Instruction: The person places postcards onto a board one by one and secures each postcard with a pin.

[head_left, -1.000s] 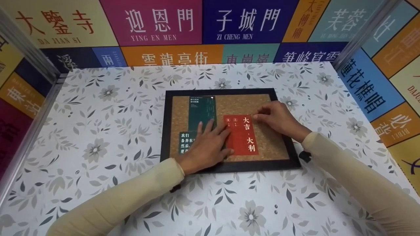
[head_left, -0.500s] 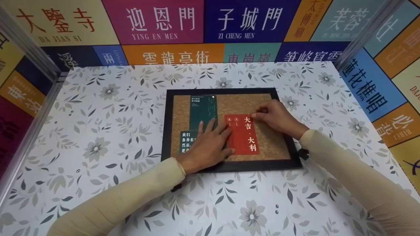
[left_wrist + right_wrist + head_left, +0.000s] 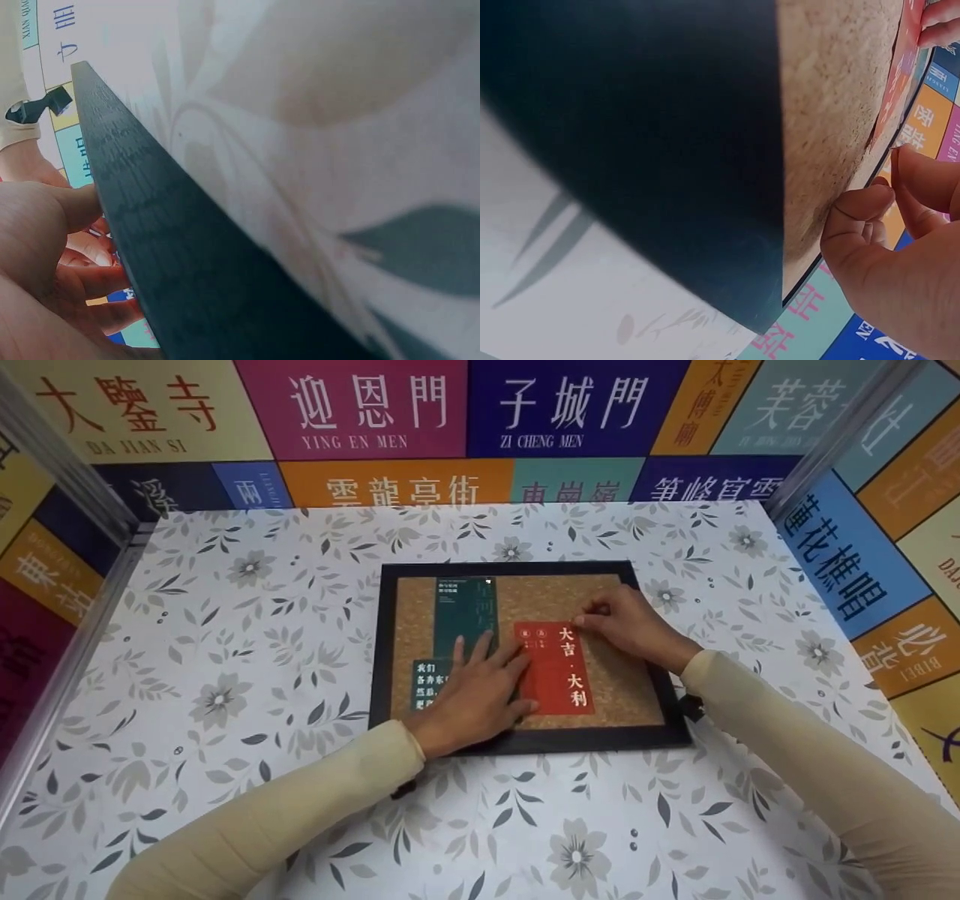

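Note:
A cork board [image 3: 630,701] in a black frame [image 3: 525,740] lies on the table. A red card [image 3: 555,675] with white characters sits right of its middle. Left of that are a tall dark green card [image 3: 461,619] and a lower green card [image 3: 422,682], partly covered by my left hand [image 3: 476,697]. That hand rests spread on the cards, with its thumb and a fingertip on the red card's left side. At the red card's top right corner, my right hand [image 3: 626,622] has curled fingers, thumb and index pinching something small; I cannot tell what it is.
A white tablecloth [image 3: 217,765] with grey flowers and leaves covers the table around the board. Panels with large characters [image 3: 371,405] stand along the back and both sides. Black straps [image 3: 691,709] show at the sleeve cuffs.
My right hand has shifted slightly left, its fingertips closer to the red card's top right corner. The left hand holds its place on the cards.

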A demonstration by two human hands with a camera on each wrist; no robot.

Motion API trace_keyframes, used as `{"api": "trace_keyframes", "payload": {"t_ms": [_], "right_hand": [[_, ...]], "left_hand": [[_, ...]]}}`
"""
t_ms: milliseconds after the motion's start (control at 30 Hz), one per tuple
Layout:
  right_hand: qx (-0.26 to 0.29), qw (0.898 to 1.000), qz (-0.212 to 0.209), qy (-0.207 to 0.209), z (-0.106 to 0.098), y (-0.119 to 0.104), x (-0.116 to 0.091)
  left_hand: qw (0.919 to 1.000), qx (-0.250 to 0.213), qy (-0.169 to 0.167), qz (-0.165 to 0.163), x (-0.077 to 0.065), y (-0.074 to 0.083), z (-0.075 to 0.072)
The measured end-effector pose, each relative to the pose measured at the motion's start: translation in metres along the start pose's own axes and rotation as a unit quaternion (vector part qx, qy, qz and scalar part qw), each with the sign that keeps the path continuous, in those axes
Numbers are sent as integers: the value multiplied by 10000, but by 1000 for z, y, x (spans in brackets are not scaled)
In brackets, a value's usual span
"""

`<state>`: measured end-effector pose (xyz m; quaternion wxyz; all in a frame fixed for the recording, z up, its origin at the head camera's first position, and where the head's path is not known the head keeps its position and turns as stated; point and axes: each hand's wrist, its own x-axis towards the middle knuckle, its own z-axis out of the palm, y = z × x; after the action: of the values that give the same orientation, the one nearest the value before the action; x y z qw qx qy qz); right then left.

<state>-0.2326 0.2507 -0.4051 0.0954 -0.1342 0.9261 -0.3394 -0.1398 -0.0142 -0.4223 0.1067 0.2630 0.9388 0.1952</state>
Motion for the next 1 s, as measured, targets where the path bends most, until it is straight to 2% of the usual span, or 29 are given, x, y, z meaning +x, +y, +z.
{"api": "trace_keyframes", "payload": {"t_ms": [300,500,1000], "right_hand": [[-104,9995,104,-269,3,-3,3],[-114,9994,137,-306,4,-3,6],[301,9955,719,-541,-1,-11,13]], "left_hand": [[10000,-19,-52,-29,0,-1,2],[10000,-2,-31,-12,0,-1,2],[10000,16,5,-35,0,-1,2]]}}
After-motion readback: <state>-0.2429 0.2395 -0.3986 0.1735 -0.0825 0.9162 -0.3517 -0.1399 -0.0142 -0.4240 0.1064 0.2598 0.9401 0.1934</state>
